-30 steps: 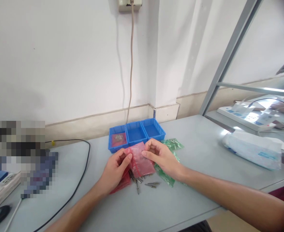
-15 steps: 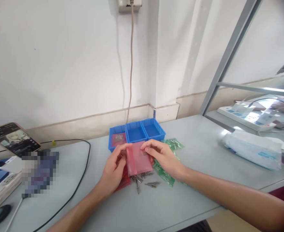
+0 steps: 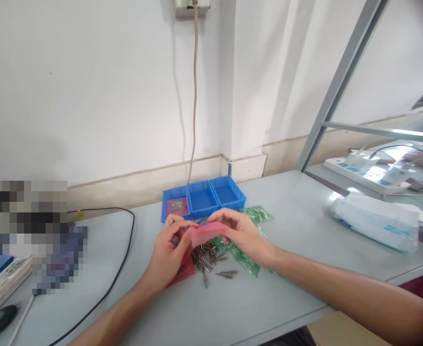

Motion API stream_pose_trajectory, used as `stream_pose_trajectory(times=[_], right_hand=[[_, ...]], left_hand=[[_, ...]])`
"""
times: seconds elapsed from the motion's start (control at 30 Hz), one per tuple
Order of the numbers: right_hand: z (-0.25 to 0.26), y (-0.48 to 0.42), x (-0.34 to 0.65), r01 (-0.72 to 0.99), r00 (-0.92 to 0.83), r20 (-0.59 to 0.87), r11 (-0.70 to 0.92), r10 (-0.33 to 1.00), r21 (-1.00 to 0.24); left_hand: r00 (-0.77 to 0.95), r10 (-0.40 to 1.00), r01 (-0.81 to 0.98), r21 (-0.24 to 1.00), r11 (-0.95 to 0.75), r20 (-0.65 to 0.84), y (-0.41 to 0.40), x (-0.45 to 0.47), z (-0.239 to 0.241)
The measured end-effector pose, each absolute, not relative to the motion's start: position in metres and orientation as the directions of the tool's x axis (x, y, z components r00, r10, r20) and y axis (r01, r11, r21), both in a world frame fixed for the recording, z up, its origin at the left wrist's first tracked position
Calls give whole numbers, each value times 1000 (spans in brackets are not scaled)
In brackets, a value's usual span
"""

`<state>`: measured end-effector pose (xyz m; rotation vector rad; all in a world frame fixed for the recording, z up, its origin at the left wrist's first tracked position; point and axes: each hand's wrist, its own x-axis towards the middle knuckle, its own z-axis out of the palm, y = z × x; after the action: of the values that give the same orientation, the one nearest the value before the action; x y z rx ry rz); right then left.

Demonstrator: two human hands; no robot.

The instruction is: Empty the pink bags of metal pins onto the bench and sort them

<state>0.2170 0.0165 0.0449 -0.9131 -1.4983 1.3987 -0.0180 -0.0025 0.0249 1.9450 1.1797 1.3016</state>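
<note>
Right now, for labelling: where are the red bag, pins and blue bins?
red bag (image 3: 207, 233), head view, middle of the film.
pins (image 3: 204, 256), head view, centre of the pile.
blue bins (image 3: 201, 198), head view, middle bin's bare floor.

A pale grey tabletop (image 3: 297, 211) runs up to the wall. Three open blue plastic bins (image 3: 203, 198) stand in a row at its far edge, touching one another. Just in front of them lies a heap of small grey metal pins (image 3: 206, 257), with flat green plastic bags (image 3: 256, 214) beside it on the right and a flat red plastic bag (image 3: 182, 274) on the left. A thin black cable (image 3: 125, 259) curves across the left part. A white-and-blue plastic-wrapped packet (image 3: 377, 221) lies well apart at the right.
</note>
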Motion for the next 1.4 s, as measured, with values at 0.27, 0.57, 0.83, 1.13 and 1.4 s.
stream_pose_trajectory(times=[0.27, 0.57, 0.83, 1.13, 1.4], right_hand=[[47, 14, 218, -3, -317, 96, 100, 944, -995], [44, 17, 217, -60, -215, 76, 64, 974, -996], [45, 16, 218, -53, -236, 92, 82, 967, -995], [41, 18, 218, -126, -237, 84, 55, 968, -991], [49, 15, 218, -55, -264, 97, 85, 960, -995]], left_hand=[[136, 886, 380, 803, -459, 443, -2, -13, 27], [233, 817, 434, 696, -573, 527, -9, -19, 25], [274, 695, 476, 534, -699, 665, -13, -16, 28], [352, 701, 507, 503, -700, 620, -14, -19, 28], [404, 676, 481, 486, -730, 616, -14, -19, 32]])
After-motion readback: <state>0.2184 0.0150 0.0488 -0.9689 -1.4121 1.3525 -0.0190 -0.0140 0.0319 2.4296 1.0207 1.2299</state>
